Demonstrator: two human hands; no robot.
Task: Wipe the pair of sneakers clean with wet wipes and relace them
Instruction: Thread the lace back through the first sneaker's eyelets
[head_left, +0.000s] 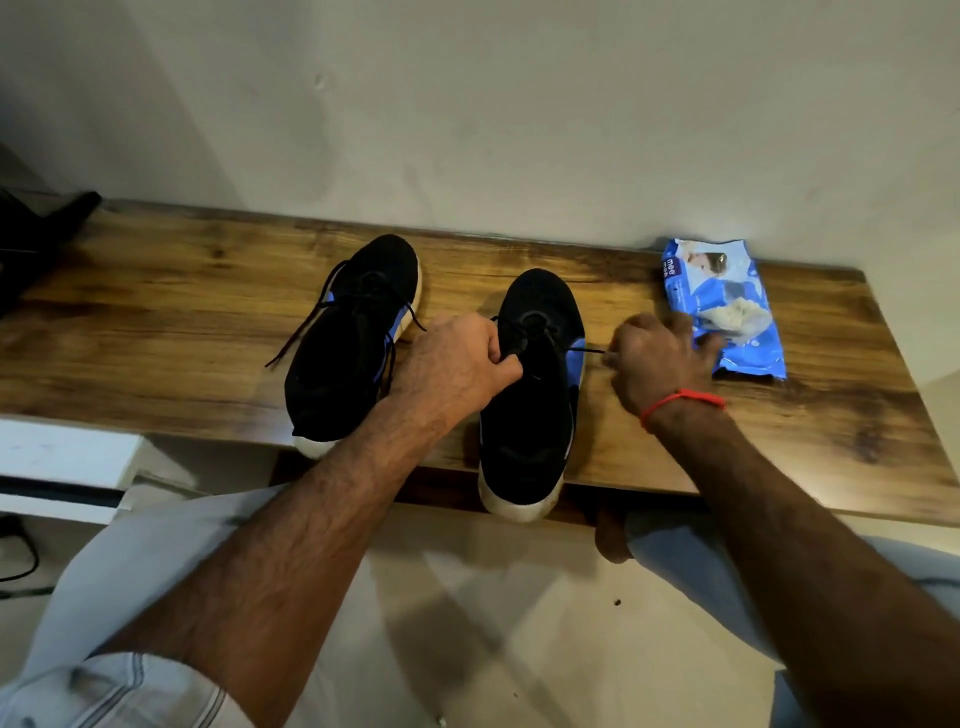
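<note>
With the left grip (457, 364) pinching the lace (511, 340) at the right shoe's (530, 395) eyelets on the desk (779, 431), and the right grip (657, 358) pinching its free end just beside, a steady outward pull should unthread it without snagging.

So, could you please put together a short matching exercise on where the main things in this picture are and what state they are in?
Things:
1. left sneaker
2. right sneaker
3. wet wipes pack
4. red thread

Descriptions:
A. tied round the right wrist
B. lace ends lying loose, no hand on it
C. by the wall, a wipe poking out
D. lace pulled by both hands

Pairs: 1-B, 2-D, 3-C, 4-A
</note>
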